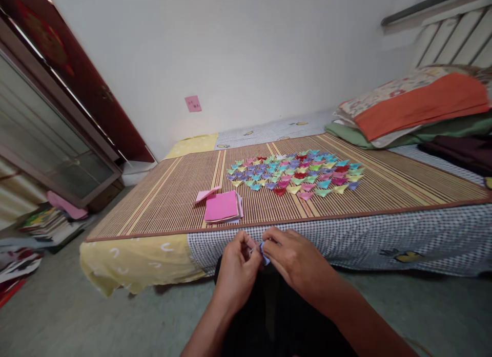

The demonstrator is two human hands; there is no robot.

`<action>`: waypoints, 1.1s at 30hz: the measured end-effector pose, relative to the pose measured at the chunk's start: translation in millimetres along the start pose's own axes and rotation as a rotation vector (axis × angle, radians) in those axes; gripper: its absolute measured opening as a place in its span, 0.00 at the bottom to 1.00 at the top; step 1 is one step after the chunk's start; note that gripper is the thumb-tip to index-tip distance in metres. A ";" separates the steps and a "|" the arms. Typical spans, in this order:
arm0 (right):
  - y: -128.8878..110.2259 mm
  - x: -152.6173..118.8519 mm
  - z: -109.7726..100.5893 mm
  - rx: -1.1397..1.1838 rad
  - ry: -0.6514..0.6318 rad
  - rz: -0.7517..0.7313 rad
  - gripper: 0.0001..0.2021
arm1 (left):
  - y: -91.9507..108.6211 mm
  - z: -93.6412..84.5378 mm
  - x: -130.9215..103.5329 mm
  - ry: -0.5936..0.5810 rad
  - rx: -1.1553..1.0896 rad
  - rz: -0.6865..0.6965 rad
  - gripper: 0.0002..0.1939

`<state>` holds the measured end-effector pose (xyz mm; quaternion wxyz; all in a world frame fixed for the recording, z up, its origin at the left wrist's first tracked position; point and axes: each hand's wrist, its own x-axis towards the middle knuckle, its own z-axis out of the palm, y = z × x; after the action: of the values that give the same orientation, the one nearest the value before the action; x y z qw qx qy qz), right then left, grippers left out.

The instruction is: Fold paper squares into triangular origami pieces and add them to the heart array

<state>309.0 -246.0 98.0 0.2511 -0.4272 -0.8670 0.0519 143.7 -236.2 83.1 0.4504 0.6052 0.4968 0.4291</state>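
Between my two hands, just in front of the bed's near edge, is a small piece of folded blue paper (265, 254). My left hand (239, 265) pinches its left side with thumb and fingers. From the right, my right hand (286, 252) grips the same paper, its fingers curled over the upper part. Most of the paper is hidden by the fingers, so its full shape cannot be seen. Beyond the hands, many small folded paper boats (294, 175) in several colours lie in rows on the mat. A stack of pink paper squares (222, 207) lies nearer, left of them.
A striped bamboo mat (154, 193) covers the bed, over a checked and yellow sheet (154, 257). Folded bedding (415, 106) with an orange band is piled at the right, beside dark cloth (461, 152). Books (46, 224) stand on the floor at left, near a door (77, 75).
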 end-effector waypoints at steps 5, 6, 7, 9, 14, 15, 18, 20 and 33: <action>-1.4 2.9 -5.5 0.081 -0.053 0.084 0.09 | 1.7 2.7 -0.4 0.018 -0.141 -0.028 0.11; -1.5 3.5 -6.2 0.084 -0.062 0.093 0.09 | 3.1 2.9 -0.5 0.015 -0.142 -0.017 0.10; -1.4 4.0 -6.8 0.085 -0.068 0.097 0.09 | 4.8 2.7 -0.6 -0.001 -0.139 -0.003 0.09; -0.6 4.2 -7.4 0.095 -0.082 0.091 0.08 | 8.7 1.0 -0.4 -0.069 -0.125 0.018 0.07; 3.2 2.2 -7.7 0.075 -0.058 0.080 0.08 | 14.8 -9.7 1.3 -0.233 -0.103 -0.021 0.07; 4.0 1.8 -8.0 0.061 -0.041 0.080 0.08 | 15.0 -12.1 1.4 -0.243 -0.098 -0.027 0.08; 6.8 1.4 -9.2 0.040 0.013 0.078 0.09 | 14.6 -17.9 -0.1 -0.256 -0.086 -0.029 0.10; 8.4 1.4 -9.9 0.043 0.029 0.085 0.09 | 14.9 -19.6 -2.3 -0.234 -0.075 -0.012 0.10; 4.6 4.2 0.6 0.096 0.045 0.118 0.08 | 15.0 -5.7 -3.0 -0.145 0.467 0.358 0.13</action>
<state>309.9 -239.7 97.8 0.2873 -0.4659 -0.8311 0.0985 141.0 -240.0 98.8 0.2506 0.7992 0.4341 0.3316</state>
